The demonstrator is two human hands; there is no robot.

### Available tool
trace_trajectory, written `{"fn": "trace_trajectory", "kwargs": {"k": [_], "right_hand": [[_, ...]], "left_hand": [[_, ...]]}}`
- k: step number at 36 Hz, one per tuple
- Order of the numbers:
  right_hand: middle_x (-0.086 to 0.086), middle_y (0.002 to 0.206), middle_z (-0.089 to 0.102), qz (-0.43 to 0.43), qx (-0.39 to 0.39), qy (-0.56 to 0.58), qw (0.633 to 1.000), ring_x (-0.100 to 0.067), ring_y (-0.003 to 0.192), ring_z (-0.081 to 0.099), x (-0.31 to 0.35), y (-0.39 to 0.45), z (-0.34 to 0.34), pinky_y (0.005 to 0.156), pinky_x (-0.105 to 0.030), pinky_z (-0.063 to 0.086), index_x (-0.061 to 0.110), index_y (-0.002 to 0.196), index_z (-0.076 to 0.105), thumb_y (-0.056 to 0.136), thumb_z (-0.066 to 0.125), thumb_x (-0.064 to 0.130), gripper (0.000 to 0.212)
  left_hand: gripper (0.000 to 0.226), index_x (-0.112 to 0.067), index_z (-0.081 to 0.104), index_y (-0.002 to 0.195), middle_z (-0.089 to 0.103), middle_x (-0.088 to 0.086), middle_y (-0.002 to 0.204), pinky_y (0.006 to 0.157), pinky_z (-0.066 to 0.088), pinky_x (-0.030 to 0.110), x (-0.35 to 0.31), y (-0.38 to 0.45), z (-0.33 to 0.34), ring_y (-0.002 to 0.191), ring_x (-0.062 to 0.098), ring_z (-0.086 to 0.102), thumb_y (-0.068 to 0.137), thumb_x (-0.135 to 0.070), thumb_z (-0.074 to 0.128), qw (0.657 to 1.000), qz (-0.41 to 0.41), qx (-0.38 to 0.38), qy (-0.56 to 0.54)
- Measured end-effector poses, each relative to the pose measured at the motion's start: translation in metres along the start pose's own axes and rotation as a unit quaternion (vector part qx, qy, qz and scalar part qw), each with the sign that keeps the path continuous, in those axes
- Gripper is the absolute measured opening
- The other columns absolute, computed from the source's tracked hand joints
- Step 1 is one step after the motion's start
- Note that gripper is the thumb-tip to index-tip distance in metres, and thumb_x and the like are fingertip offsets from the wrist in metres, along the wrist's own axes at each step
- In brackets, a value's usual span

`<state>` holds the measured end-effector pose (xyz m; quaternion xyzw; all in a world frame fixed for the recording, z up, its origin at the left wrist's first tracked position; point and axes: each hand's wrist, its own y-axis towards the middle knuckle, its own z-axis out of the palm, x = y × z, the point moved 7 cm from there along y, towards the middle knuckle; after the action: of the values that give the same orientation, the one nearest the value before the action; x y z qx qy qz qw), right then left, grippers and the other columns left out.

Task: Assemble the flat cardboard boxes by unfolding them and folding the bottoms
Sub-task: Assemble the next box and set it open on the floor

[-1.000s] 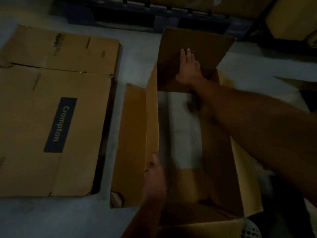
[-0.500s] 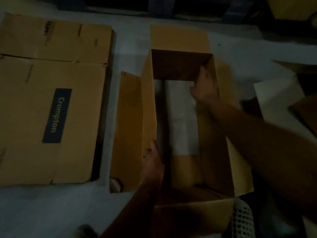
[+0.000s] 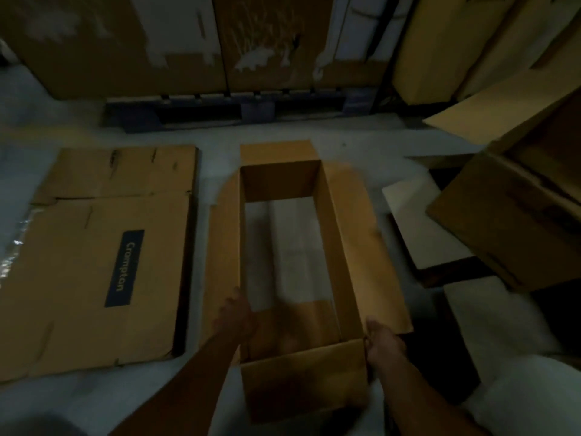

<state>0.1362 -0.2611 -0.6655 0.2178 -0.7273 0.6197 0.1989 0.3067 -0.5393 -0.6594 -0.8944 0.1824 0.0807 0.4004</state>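
An opened brown cardboard box stands on the floor in the middle, its four flaps spread outward and pale floor showing through its inside. My left hand grips the top edge of the box's left wall near its near end. At the near right corner, my right hand grips the edge where the right wall meets the near flap. Flat unfolded boxes lie to the left, the upper one bearing a dark "Crompton" label.
Another brown carton sits tilted at the right over pale boards. A dark pallet with large cartons stands along the back. Grey floor shows between the piles.
My right hand has drawn back from the far end of the box to its near right corner. The far flap is now folded outward. The view has pulled up and back.
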Motion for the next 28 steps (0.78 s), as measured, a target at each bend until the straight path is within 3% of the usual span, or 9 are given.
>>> {"fn": "trace_trajectory", "kwargs": {"k": [3,6,9,11,13,17,21,25,28], "right_hand": [[-0.007,0.081,0.052,0.050,0.054,-0.015,0.997,-0.014,0.062,0.043,-0.003,-0.004,0.009,0.030,-0.012,0.038,0.009,0.112,0.055,0.093,0.063,0.015,0.022],[-0.022,0.103,0.066,0.005,0.103,-0.029,0.994,-0.025,0.072,0.059,0.018,-0.047,0.019,0.037,-0.020,0.039,-0.003,0.104,0.059,0.087,0.069,0.008,0.022],[-0.022,0.082,0.062,-0.087,0.144,-0.053,0.984,-0.020,0.056,0.058,0.060,-0.096,0.034,0.047,-0.028,0.040,-0.007,0.129,0.045,0.085,0.066,-0.004,0.048],[-0.023,0.078,0.062,-0.167,0.164,-0.105,0.966,-0.016,0.047,0.053,0.091,-0.123,0.041,0.047,-0.027,0.042,-0.006,0.098,0.056,0.083,0.068,-0.003,0.019],[-0.016,0.068,0.058,-0.282,0.151,-0.180,0.930,-0.022,0.055,0.053,0.130,-0.159,0.048,0.056,-0.035,0.045,0.007,0.065,0.051,0.081,0.072,0.003,0.026],[-0.009,0.058,0.052,-0.489,0.151,-0.302,0.804,-0.020,0.058,0.052,0.205,-0.268,0.057,0.052,-0.030,0.041,0.013,0.050,0.047,0.079,0.071,0.007,0.038],[-0.010,0.063,0.057,-0.567,0.143,-0.321,0.745,-0.022,0.061,0.056,0.246,-0.353,0.057,0.055,-0.029,0.040,0.010,0.058,0.056,0.081,0.069,0.013,0.026],[-0.004,0.052,0.042,-0.652,0.153,-0.341,0.659,-0.014,0.048,0.038,0.268,-0.415,0.055,0.053,-0.027,0.032,0.016,0.046,0.039,0.084,0.065,0.015,0.046],[0.008,0.059,0.052,-0.684,0.231,-0.330,0.609,0.002,0.050,0.040,0.277,-0.455,0.046,0.061,-0.024,0.035,0.025,0.058,0.061,0.091,0.060,0.011,0.036]], "left_hand": [[0.070,-0.016,0.021,0.146,0.044,0.015,0.133,0.097,0.044,0.048,-0.010,-0.029,0.001,0.121,0.035,0.047,0.088,-0.039,0.055,0.998,0.056,0.013,0.040],[0.077,-0.014,0.025,0.144,0.045,0.016,0.138,0.099,0.043,0.043,-0.038,-0.078,-0.009,0.125,0.035,0.047,0.084,-0.050,0.056,0.991,0.121,0.011,0.054],[0.079,-0.021,0.027,0.145,0.041,0.011,0.143,0.104,0.039,0.048,-0.074,-0.125,-0.022,0.128,0.033,0.044,0.084,-0.066,0.050,0.983,0.172,0.002,0.066],[0.096,-0.022,0.039,0.139,0.044,0.008,0.140,0.104,0.034,0.056,-0.100,-0.160,-0.038,0.127,0.032,0.043,0.070,-0.088,0.037,0.979,0.193,-0.016,0.068],[0.115,-0.020,0.049,0.130,0.051,0.007,0.131,0.101,0.034,0.060,-0.124,-0.193,-0.060,0.122,0.030,0.047,0.052,-0.101,0.023,0.973,0.213,-0.070,0.063],[0.088,-0.025,0.036,0.137,0.044,0.005,0.140,0.099,0.034,0.060,-0.161,-0.241,-0.105,0.129,0.031,0.040,0.069,-0.079,0.052,0.962,0.198,-0.174,0.070],[0.060,-0.022,0.040,0.127,0.042,0.006,0.130,0.091,0.045,0.053,-0.185,-0.283,-0.152,0.124,0.030,0.039,0.078,-0.042,0.069,0.945,0.209,-0.251,-0.033],[0.018,-0.016,0.054,0.109,0.058,0.005,0.108,0.083,0.053,0.042,-0.207,-0.319,-0.190,0.100,0.021,0.057,0.091,-0.013,0.054,0.882,0.325,-0.282,-0.195],[0.019,-0.013,0.057,0.089,0.058,-0.003,0.080,0.064,0.044,0.026,-0.213,-0.355,-0.222,0.071,0.005,0.052,0.098,-0.009,0.041,0.838,0.360,-0.329,-0.247]]}}
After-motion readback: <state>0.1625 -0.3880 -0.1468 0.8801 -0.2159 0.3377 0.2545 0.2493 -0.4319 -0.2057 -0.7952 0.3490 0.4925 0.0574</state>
